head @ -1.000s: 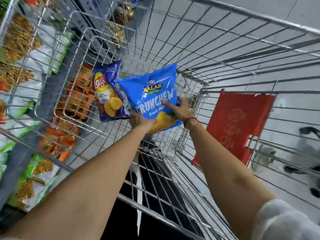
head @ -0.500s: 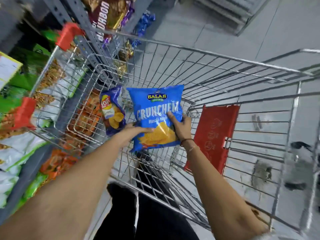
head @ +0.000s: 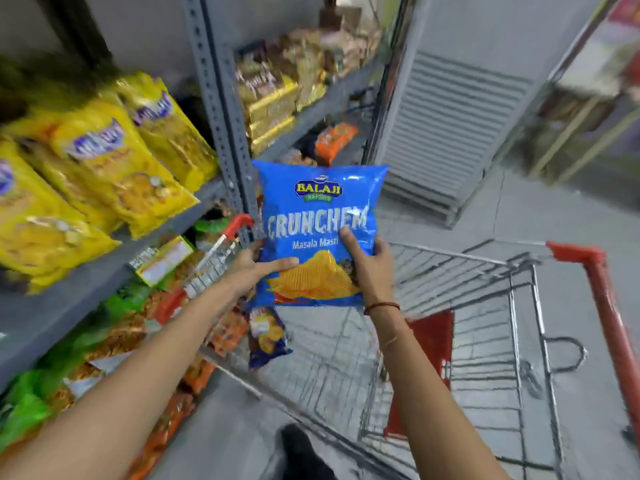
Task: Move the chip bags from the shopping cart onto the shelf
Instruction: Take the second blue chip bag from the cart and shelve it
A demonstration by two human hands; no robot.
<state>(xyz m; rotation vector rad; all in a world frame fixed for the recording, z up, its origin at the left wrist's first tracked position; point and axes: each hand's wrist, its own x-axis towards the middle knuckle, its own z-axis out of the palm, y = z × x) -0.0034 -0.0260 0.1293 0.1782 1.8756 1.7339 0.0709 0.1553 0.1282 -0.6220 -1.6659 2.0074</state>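
Observation:
A bright blue Balaji Crunchem chip bag (head: 320, 209) is held upright above the wire shopping cart (head: 450, 271), in front of a grey shelf upright. My left hand (head: 254, 268) grips its lower left edge, thumb across the front. My right hand (head: 367, 265) grips its lower right side. A dark blue Lay's chip bag (head: 268, 337) lies in the cart just below. The grey metal shelf (head: 104, 271) runs along the left.
Yellow snack bags (head: 114, 168) lie on the upper left shelf board, green and orange packets on the boards below. More packets fill the far shelf bay (head: 277, 98). The cart's red handle (head: 602, 306) is at the right. Grey floor and a louvred panel (head: 450, 133) lie beyond.
Both hands have lifted the blue Crunchem bag up out of the cart to shelf height. My view has swung up, showing the shelves; the Lay's bag stays in the cart.

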